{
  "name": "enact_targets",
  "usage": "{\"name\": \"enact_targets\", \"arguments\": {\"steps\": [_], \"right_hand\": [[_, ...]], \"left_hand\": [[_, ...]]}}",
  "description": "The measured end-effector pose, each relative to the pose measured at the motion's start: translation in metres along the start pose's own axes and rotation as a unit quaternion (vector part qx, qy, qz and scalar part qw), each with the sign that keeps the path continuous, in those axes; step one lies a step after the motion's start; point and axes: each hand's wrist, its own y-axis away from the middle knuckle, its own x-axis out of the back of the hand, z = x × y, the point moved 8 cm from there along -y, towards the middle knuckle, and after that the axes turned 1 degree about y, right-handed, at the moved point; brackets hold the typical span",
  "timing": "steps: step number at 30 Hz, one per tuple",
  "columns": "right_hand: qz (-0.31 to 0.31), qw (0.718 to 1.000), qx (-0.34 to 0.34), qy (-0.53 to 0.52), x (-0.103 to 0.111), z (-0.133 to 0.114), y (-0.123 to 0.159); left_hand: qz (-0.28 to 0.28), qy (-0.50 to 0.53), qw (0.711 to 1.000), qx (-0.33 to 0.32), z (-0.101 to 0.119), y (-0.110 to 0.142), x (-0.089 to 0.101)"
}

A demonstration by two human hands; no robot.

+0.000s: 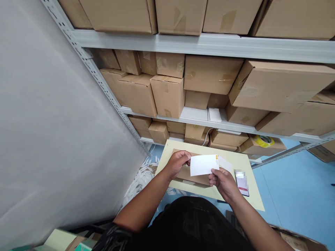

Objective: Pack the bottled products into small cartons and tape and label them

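Both my hands hold a white label with a small yellow mark in its upper right corner; the rest of its face looks blank. My left hand pinches its left edge between thumb and fingers. At the lower right corner, my right hand grips it with the thumb on top and the fingers curled below. Beneath the label, a brown cardboard box lies on a pale yellow table, partly hidden by my hands. Another white paper lies just beyond my right hand.
A phone lies on the table's right side. Metal shelving full of cardboard boxes rises behind the table. A yellow tape roll rests on a box at right. White paper scraps are heaped on the floor beside the grey wall.
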Motion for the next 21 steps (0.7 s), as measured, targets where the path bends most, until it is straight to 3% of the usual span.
{"name": "enact_targets", "arguments": {"steps": [8, 11, 14, 17, 19, 21], "right_hand": [[-0.007, 0.999, -0.024, 0.021, -0.006, 0.006, -0.001], [-0.018, 0.996, -0.032, 0.081, -0.014, 0.012, -0.007], [0.05, 0.972, 0.068, 0.221, -0.013, -0.002, -0.014], [0.152, 0.907, 0.229, 0.32, -0.014, -0.034, -0.003], [0.119, 0.891, 0.285, 0.333, -0.027, -0.045, 0.005], [0.035, 0.896, 0.302, 0.323, -0.047, -0.049, 0.012]], "left_hand": [[-0.012, 0.039, 0.999, 0.025, -0.007, 0.005, -0.006], [-0.006, 0.053, 0.998, 0.032, -0.014, 0.006, -0.009], [0.002, 0.046, 0.998, 0.034, -0.02, 0.006, -0.012], [0.017, 0.014, 1.0, 0.013, -0.018, 0.008, -0.012], [0.023, -0.012, 1.0, -0.01, -0.016, 0.009, -0.013], [0.027, -0.037, 0.999, -0.03, -0.015, 0.01, -0.013]]}}
